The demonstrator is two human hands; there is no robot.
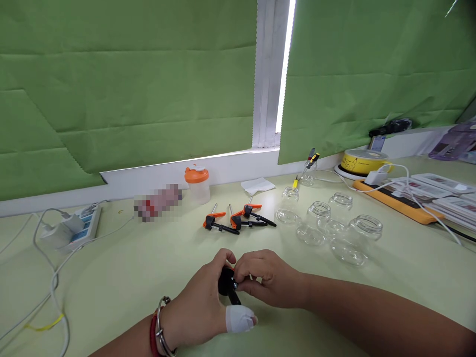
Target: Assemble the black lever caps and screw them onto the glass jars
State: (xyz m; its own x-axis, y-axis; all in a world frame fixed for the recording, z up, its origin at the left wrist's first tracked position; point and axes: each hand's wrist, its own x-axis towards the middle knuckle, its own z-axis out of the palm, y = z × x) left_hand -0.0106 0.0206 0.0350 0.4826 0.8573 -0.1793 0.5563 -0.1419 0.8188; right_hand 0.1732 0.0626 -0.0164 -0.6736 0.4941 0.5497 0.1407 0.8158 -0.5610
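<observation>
On the table (pixel 111 277), four glass jars (pixel 313 233) are standing at the view's four o'clock, three orange-and-black tools (pixel 221 227) are lying toward six, and nearer, at six, the half-curled left hand (pixel 203 302) is holding and the nearly closed right hand (pixel 269 275) is fingering a black part (pixel 225 281).

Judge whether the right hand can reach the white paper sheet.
Probably: only low orange-black plastic tools separate the right hand from the sheet, though that hand is busy at a black part.
</observation>
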